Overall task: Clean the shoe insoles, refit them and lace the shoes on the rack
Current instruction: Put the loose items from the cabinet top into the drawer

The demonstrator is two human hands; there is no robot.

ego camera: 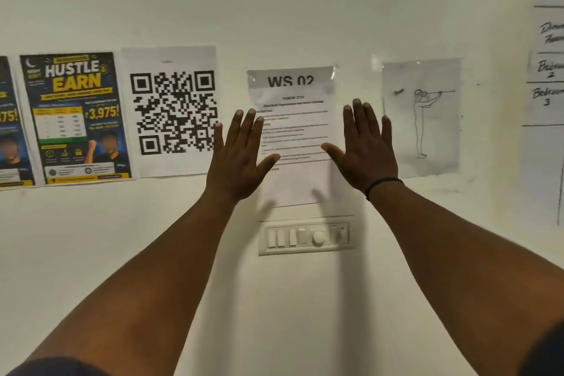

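Left hand (241,159), right hand (366,149): fingers spread, empty, frame centre, flanking task sheet (293,131). Shoes, insoles unseen; handling unjudgeable.

1. We see even, soft indoor light on the white wall (305,9).
2. Faint hand shadows fall on the task sheet (293,180).
3. Small print is blurred; edges bend.

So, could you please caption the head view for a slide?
Both open hands, left and right, raised before the WS 02 task sheet on the wall.
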